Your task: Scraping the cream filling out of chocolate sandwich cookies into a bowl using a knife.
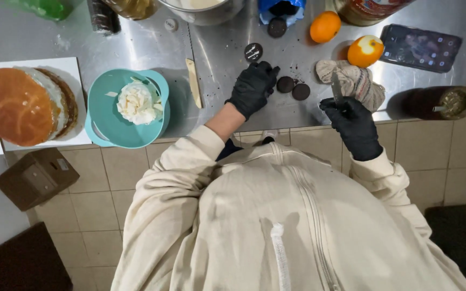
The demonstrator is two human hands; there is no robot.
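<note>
On the steel table (136, 48), past the cake (25, 105) and cream bowl (128, 108), the left hand (252, 86) rests with fingers curled beside two dark cookies (292, 88), while the right hand (354, 124) grips a knife (336, 86) by the cloth (354, 81).

Both hands wear black gloves. The left hand (252, 86) reaches forward, forearm bare at the wrist, fingers curled down and knuckles up. The right hand (353, 125) sits closer to the body, fist closed in a grip, cream sleeve covering the arm.
</note>
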